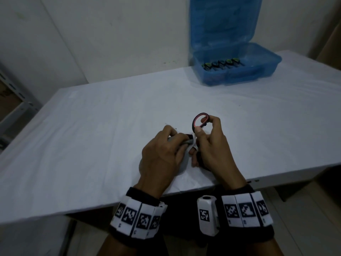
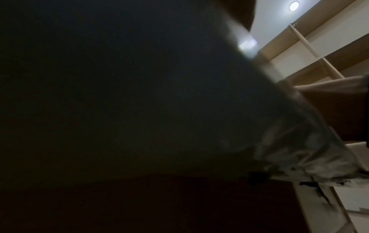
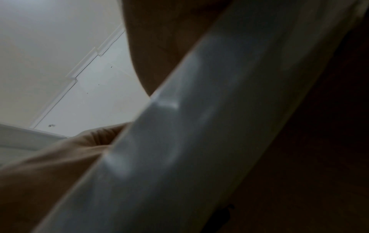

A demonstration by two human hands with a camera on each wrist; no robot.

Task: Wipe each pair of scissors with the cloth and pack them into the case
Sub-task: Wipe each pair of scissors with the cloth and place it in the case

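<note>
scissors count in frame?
6 visible: five standing in a row in the blue case, handles up; one pair in the right hand. More may be hidden.

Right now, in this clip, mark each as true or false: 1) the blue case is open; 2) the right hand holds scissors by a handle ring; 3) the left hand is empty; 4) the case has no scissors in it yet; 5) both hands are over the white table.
1) The blue case is open. True: its lid stands upright at the table's far edge.
2) The right hand holds the scissors by a handle ring. True.
3) The left hand is empty. False: it grips the cloth, wrapped around the scissors' blade end.
4) The case holds no scissors. False: a row of packed scissors shows inside.
5) Both hands are over the white table. True.
</note>
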